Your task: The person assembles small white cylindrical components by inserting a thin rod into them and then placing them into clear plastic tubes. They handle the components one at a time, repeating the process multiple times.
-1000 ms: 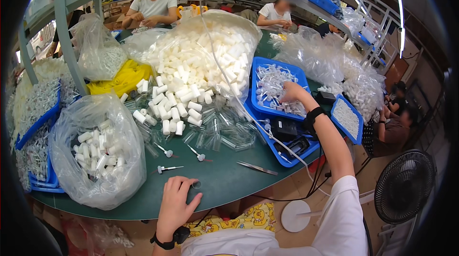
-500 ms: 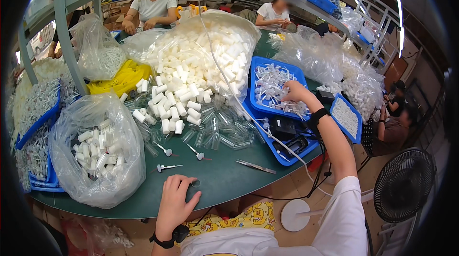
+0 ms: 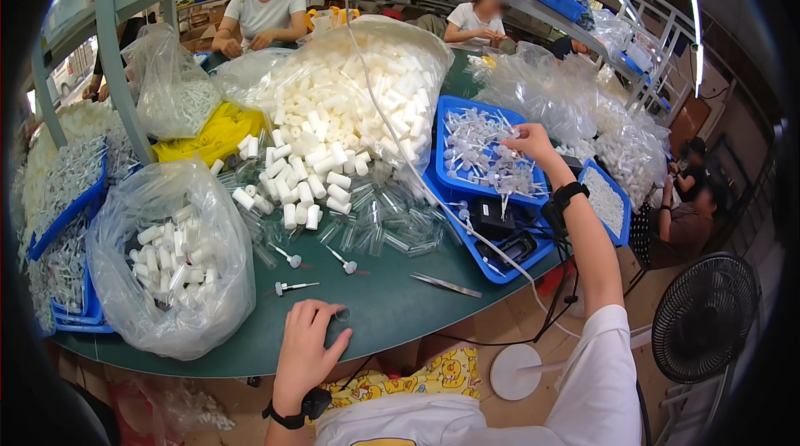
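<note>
Nearest, well to the front-left of the blue tray [image 3: 471,186], the left hand [image 3: 308,346] rests half-curled by a clear ring-like piece [image 3: 342,313]; whether it grips this I cannot tell. White stemmed pieces [image 3: 479,146] lie in the tray, and over its right side the right hand [image 3: 530,144] has its fingertips close together, a hold unclear. The step looks like picking one out; freeing it calls for a light pinch on one stem.

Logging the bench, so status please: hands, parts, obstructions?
Left hand on green table, beside clear ring. Right hand over blue tray of white stemmed parts, grip unclear. White cable crosses lower blue tray, apart from right hand.
</note>
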Motion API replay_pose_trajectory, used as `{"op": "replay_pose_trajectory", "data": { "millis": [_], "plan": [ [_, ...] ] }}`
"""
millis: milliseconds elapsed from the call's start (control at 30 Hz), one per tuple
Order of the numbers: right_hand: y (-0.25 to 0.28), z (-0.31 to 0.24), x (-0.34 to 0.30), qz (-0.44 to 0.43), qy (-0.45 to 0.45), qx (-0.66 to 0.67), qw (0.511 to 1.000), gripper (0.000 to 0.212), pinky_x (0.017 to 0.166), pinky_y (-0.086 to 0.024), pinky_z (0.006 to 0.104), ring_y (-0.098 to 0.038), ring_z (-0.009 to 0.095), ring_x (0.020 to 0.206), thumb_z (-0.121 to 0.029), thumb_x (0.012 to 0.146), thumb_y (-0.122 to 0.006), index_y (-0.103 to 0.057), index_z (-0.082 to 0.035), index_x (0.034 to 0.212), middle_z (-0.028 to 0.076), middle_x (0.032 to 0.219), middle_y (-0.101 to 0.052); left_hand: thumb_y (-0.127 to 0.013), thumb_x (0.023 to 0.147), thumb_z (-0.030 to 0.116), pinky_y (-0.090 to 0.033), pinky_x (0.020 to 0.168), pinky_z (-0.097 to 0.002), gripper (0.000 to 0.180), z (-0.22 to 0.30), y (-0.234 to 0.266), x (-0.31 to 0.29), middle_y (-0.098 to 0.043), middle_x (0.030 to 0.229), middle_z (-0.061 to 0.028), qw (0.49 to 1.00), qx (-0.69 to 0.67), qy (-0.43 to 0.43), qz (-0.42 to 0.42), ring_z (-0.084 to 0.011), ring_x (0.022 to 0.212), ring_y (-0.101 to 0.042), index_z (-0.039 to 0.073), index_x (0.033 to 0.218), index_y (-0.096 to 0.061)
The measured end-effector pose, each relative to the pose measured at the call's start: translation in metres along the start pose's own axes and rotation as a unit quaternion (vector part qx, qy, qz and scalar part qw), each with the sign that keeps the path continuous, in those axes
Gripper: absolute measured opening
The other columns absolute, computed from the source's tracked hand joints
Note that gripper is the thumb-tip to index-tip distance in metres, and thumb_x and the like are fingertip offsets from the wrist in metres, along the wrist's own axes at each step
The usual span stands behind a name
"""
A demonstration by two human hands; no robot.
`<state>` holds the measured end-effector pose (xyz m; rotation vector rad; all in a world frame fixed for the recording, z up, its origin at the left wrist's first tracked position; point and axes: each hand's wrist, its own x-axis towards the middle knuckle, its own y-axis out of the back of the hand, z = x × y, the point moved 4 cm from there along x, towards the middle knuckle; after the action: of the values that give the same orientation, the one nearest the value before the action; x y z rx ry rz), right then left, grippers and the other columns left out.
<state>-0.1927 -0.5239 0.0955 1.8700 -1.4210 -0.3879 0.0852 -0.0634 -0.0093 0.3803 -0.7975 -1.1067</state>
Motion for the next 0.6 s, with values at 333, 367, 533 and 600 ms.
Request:
{"op": "replay_pose_trajectory", "data": {
  "millis": [333,367,533,600],
  "plan": [
    [0.018,0.000,-0.001,0.086,-0.021,0.209,0.974,0.027,0.049,-0.034,0.0220,-0.050,0.005,0.058,-0.015,0.081,-0.075,-0.064,0.004,0.097,0.001,0.074,-0.061,-0.070,0.074,0.012,-0.041,0.088,-0.0386,0.032,-0.001,-0.001,-0.001,-0.054,0.099,-0.0120,1.000,-0.004,-0.001,0.007,-0.0314,0.097,-0.050,0.002,0.103,-0.060],
    [0.020,-0.002,-0.002,0.098,-0.028,0.227,0.968,0.028,0.049,-0.034,0.0221,-0.048,0.005,0.057,-0.015,0.081,-0.076,-0.063,0.005,0.097,0.001,0.074,-0.060,-0.070,0.074,0.012,-0.041,0.088,-0.0386,0.032,-0.001,-0.002,-0.001,-0.054,0.099,-0.0120,1.000,-0.004,-0.002,0.006,-0.0313,0.097,-0.050,0.002,0.104,-0.060],
    [0.004,-0.036,-0.006,0.062,-0.017,0.364,0.929,0.039,0.052,-0.035,0.0197,-0.048,0.003,0.065,-0.017,0.085,-0.073,-0.056,0.009,0.109,0.001,0.086,-0.060,-0.070,0.077,0.014,-0.040,0.088,-0.0390,0.033,0.000,-0.002,-0.001,-0.054,0.102,-0.0114,1.000,0.006,-0.009,0.000,-0.0304,0.099,-0.050,0.002,0.106,-0.060],
    [-0.026,-0.080,-0.028,0.023,-0.022,0.353,0.935,0.037,0.054,-0.038,0.0188,-0.049,0.003,0.066,-0.015,0.087,-0.070,-0.057,0.007,0.114,0.001,0.088,-0.062,-0.070,0.077,0.014,-0.040,0.088,-0.0390,0.033,-0.001,0.000,-0.003,-0.054,0.102,-0.0112,1.000,0.014,-0.003,0.000,-0.0301,0.099,-0.050,0.002,0.106,-0.060]
  ]
}}
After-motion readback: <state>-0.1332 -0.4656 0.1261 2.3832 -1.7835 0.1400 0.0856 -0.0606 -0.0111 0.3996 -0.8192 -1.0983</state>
